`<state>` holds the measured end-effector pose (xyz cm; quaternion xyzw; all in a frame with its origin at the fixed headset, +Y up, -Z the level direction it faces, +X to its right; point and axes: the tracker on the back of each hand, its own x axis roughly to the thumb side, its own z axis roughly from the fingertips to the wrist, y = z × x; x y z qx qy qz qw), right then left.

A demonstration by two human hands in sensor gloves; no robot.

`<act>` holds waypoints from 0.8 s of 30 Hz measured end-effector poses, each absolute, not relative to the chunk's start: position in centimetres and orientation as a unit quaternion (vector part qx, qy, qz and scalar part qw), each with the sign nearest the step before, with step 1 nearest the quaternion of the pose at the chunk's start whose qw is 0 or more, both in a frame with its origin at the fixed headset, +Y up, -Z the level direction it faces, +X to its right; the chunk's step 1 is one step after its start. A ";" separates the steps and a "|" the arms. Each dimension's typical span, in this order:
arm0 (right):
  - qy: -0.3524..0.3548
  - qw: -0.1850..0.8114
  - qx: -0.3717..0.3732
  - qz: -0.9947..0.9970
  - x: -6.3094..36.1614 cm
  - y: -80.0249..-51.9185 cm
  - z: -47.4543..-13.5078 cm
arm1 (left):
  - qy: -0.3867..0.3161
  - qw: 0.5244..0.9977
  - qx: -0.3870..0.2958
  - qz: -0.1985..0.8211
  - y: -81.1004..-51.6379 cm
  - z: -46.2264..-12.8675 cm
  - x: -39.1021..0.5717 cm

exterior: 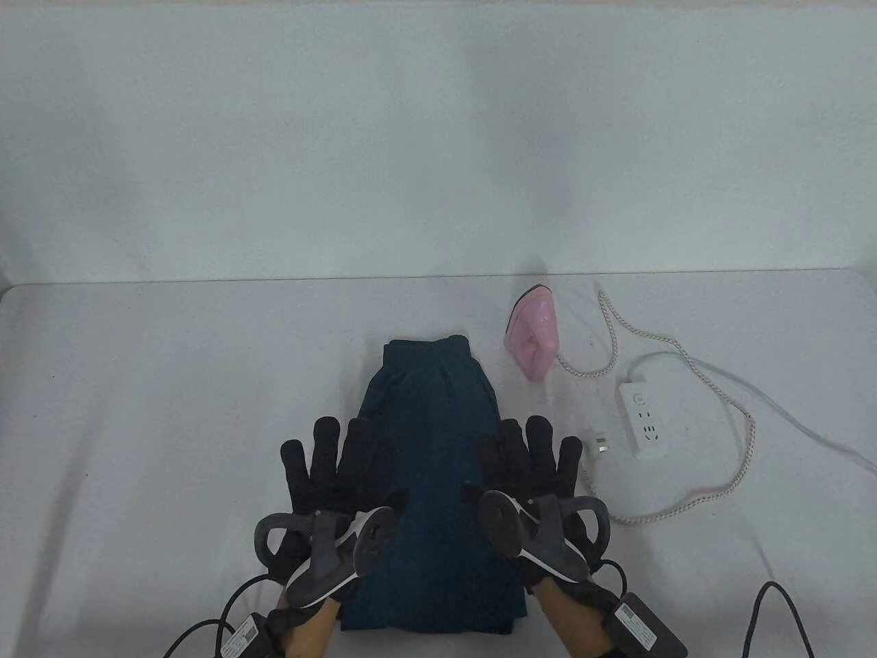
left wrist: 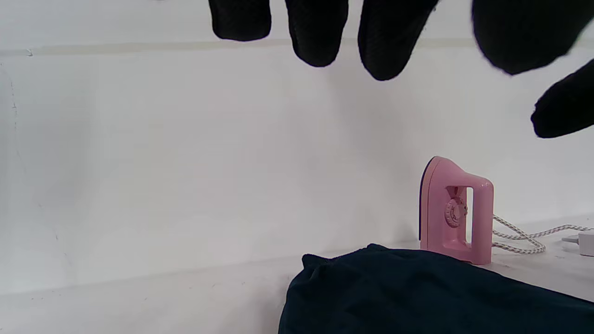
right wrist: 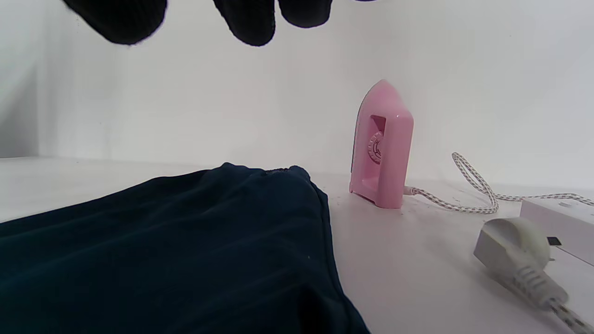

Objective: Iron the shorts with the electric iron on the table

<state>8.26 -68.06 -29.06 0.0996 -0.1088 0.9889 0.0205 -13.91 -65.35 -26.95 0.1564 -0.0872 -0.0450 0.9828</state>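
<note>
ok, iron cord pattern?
The cord is white with a dark braided fleck; the right wrist view shows it best.

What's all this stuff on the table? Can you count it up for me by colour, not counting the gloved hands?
Dark blue: 1, the folded shorts
Pink: 1, the iron standing on its heel
White: 2, the power strip and the iron's plug, lying unplugged beside it
Total: 4

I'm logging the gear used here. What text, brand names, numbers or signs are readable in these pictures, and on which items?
No text can be read.
Pink iron: the dial bears markings, too blurred to read.
White power strip: a round button and socket holes, no legible wording.
Labels on the wrist modules: printing too small to read.
Dark shorts: no label shows.
</note>
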 end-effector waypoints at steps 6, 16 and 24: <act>-0.108 0.022 0.102 0.989 8.2 -68.1 -29.1 | -0.088 0.983 0.156 -0.043 -65.3 -26.9 -13.9; -0.094 0.024 0.104 0.990 8.3 -68.2 -29.3 | -0.090 0.983 0.153 -0.038 -65.4 -27.0 -13.9; -0.019 0.043 0.094 0.994 9.4 -68.1 -30.8 | -0.090 0.984 0.148 -0.030 -65.3 -27.1 -14.1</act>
